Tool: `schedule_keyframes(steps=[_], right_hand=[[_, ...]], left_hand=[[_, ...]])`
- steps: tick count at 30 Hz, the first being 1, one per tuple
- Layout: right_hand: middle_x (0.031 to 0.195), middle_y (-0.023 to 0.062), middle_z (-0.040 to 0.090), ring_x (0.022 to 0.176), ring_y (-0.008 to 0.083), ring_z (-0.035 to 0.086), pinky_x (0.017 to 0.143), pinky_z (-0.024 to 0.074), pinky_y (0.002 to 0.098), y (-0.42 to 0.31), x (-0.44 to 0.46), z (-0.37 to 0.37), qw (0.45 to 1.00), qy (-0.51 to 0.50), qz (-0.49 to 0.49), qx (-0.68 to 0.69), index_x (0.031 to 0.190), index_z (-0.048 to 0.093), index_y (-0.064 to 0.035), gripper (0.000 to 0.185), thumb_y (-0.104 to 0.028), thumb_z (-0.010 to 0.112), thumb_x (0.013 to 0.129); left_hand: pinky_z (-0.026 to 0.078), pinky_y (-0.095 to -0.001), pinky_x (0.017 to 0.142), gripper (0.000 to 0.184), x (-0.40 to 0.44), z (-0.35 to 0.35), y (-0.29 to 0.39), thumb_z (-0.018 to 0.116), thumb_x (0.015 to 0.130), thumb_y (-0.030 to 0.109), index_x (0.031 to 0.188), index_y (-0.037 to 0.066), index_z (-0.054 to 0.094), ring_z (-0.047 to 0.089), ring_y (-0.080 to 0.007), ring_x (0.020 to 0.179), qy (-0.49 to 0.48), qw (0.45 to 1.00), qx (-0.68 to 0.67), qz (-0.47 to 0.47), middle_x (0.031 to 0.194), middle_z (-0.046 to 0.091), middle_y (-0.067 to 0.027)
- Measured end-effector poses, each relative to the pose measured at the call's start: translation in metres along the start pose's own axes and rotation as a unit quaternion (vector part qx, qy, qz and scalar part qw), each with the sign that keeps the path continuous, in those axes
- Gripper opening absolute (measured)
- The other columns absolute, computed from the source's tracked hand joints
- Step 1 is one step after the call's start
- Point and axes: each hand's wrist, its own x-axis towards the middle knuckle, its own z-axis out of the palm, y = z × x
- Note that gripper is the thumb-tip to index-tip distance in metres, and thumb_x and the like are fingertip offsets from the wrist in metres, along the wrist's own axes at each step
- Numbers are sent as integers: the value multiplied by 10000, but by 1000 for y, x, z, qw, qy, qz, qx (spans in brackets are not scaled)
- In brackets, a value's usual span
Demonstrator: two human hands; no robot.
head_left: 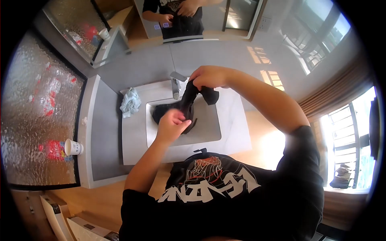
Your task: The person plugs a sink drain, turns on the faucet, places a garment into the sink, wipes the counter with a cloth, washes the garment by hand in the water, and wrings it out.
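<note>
A dark, wet-looking cloth item (185,105), perhaps a garment, hangs from my right hand (211,77) down into the white sink (207,134). The fingers of my right hand are closed around its upper part, just right of the faucet (175,85). A loose flap of the cloth droops below that hand. My left hand (173,125) is over the basin, against or just in front of the cloth's lower part. Its fingers are bent and smeared by motion, so its grip is unclear. A thin strap or edge hangs beside the left thumb.
A crumpled pale blue cloth (130,102) lies on the left of the white countertop (235,132). A paper cup (73,147) stands on the ledge by the textured glass panel (40,104). A mirror (217,20) faces me behind the sink.
</note>
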Motion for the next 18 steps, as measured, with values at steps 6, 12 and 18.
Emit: schedule_keyframes(steps=[6, 12, 18], right_hand=[[941, 71, 672, 856, 182, 632, 762, 503, 311, -32, -51, -18, 991, -5, -126, -38, 1134, 676, -24, 384, -63, 564, 769], [1054, 142, 673, 960, 264, 661, 847, 520, 366, 17, -85, -14, 973, 126, -44, -189, 1322, 514, -90, 582, -90, 655, 758], [1349, 206, 558, 1230, 339, 570, 1032, 464, 378, 22, -30, 50, 943, 255, -211, -44, 1435, 388, -24, 925, -162, 861, 652]], left_hand=[[506, -347, 857, 361, 50, 5, 50, 767, 843, 136, 1123, 0, 583, 640, -184, 895, -35, 962, -151, 226, 943, 637, -57], [447, -265, 529, 199, 48, -37, 108, 739, 757, 40, 938, -12, 675, 560, -88, 545, -3, 967, 19, 253, 702, 626, -10], [499, -329, 649, 231, 52, -66, 152, 684, 685, 77, 887, -23, 633, 614, -169, 692, -10, 945, 173, 276, 727, 650, -119]])
